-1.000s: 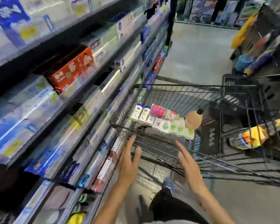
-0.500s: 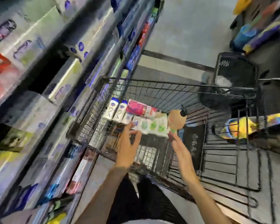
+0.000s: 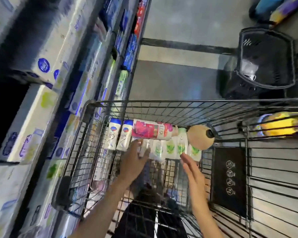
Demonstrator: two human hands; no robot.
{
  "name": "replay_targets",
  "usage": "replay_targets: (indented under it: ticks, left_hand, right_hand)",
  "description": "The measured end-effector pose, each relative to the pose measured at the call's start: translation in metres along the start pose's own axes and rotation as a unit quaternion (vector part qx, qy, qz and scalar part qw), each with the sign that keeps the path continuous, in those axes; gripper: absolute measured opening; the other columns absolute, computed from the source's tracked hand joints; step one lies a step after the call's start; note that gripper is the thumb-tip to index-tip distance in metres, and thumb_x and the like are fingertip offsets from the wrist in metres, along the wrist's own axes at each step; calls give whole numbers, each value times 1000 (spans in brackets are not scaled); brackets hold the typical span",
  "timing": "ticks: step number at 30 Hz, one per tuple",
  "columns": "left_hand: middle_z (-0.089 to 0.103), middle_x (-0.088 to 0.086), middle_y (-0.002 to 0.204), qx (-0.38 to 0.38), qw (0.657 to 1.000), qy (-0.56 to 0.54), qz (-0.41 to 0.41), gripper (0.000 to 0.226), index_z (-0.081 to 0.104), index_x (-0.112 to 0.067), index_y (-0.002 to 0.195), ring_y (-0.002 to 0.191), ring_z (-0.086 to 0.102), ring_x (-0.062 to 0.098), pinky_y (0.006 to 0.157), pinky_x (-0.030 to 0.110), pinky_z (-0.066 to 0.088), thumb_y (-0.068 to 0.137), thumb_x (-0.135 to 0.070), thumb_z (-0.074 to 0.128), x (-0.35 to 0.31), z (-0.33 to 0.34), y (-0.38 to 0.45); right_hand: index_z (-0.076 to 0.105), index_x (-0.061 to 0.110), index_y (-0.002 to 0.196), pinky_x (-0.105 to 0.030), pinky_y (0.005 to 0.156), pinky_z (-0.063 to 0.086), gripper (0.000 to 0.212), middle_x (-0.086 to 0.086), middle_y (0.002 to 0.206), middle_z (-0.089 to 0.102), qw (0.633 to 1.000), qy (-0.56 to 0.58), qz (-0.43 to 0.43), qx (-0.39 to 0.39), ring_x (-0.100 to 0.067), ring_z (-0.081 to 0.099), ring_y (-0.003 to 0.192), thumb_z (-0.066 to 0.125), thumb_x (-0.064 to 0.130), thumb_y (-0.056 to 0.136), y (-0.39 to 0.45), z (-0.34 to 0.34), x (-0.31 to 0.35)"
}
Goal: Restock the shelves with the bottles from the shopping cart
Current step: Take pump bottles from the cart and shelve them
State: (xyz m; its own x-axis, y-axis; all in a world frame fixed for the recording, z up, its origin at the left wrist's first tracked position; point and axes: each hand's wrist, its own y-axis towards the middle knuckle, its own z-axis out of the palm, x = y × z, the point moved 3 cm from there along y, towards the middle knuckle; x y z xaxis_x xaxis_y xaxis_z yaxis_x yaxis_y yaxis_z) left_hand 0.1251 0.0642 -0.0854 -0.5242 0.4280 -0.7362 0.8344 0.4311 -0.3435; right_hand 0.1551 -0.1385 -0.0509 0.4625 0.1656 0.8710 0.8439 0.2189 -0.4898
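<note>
Head view looks down on the bottles point(image 3: 163, 148), which lie in a packed row on the floor of the cart point(image 3: 179, 103), at its far left end beside the shelves point(image 3: 62, 93). Two blue-capped bottles point(image 3: 118, 137) lie at the left, green-labelled ones at the right, and a pink bottle point(image 3: 151, 130) rests crosswise on top of the row.

The left hand point(image 3: 134, 160) reaches into the cart with fingers spread; its fingertips touch the bottles just below the pink one, but blur hides whether anything is gripped yet. The right hand point(image 3: 191, 166) is flat and open, fingers straight, near the green-labelled bottles and holding nothing.

The likely trouble is the pink bottle: pulling one from under it could roll it off onto the wire floor or against the round tan object point(image 3: 199, 137) at the right end of the row. The bottles look smooth and glossy, so a loose fingertip hold may slip. The row is tight, and lifting one could drag its neighbours askew. The cart stands just beside the shelves, so a bottle swung across could knock the cart's rim or the boxes already on them.
</note>
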Motion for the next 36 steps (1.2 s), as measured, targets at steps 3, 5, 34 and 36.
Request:
replay_targets:
  ticks: [3, 5, 34, 36]
  left_hand:
    - [49, 7, 135, 31, 995, 88, 26, 53, 42, -12, 137, 124, 45, 23, 100, 27, 33, 92, -32, 62, 15, 14, 62]
    - [52, 8, 131, 39, 983, 165, 66, 53, 48, -12, 131, 122, 47, 26, 104, 30, 31, 87, -32, 68, 23, 28, 101]
    - [65, -2, 79, 314, 920, 55, -228, 45, 60, -22, 91, 66, 65, 11, 45, 18, 47, 61, -45, 85, 31, 123, 145]
    - [68, 3, 87, 329, 912, 35, -244, 53, 62, -18, 102, 74, 68, 17, 54, 23, 53, 61, -43, 86, 26, 119, 147]
  right_hand:
    - [56, 30, 126, -9, 97, 35, 44, 13, 132, 56, 1000, -2, 8, -21, 9, 49, 120, 51, 49, 87, 34, 13, -16]
    - [58, 22, 127, -1, 91, 35, 39, 8, 131, 58, 999, -5, 24, -47, 18, 49, 112, 50, 39, 92, 61, 16, -32]
    - [39, 3, 141, -38, 101, 42, 86, -19, 126, 46, 928, -154, 87, -328, -26, 51, 114, 85, 11, 70, 162, -64, -89]
    - [42, 4, 138, -40, 96, 45, 82, -16, 115, 43, 921, -166, 93, -339, -27, 51, 103, 86, 13, 69, 168, -62, -92]
